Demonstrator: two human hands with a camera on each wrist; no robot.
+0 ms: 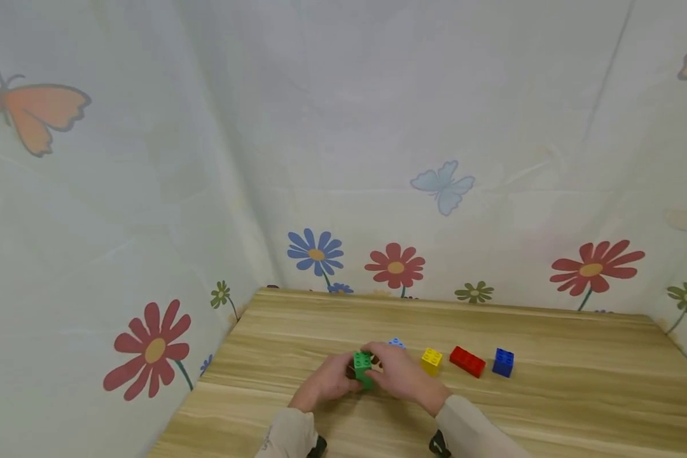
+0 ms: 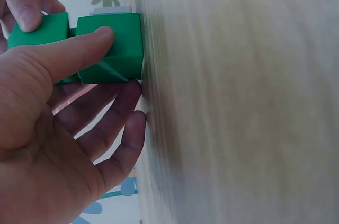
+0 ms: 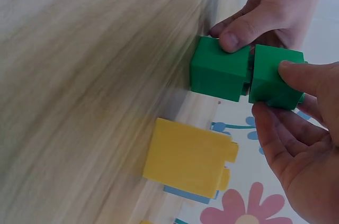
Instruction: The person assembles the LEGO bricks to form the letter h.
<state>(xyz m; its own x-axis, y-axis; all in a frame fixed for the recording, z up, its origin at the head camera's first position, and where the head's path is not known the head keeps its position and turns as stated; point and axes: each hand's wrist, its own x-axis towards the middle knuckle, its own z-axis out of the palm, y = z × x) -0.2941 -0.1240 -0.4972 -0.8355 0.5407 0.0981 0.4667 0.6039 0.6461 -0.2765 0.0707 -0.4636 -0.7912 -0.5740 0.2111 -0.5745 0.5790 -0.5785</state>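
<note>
Left hand (image 1: 332,378): grasping lower green block (image 3: 218,71), under its thumb. Right hand (image 1: 402,372): pinching upper green block (image 3: 269,74) between thumb and fingers; slight gap below. Advised: lower braced, upper squared, pressure straight down.

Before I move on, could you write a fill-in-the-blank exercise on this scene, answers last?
The left hand holds the lower green block; the right hand holds the ____ one.
Between the yellow block and the dark blue block lies a ____ block.
In the head view, the light blue block is partly hidden by the ____ hand.
Missing words: upper; red; right.
</note>
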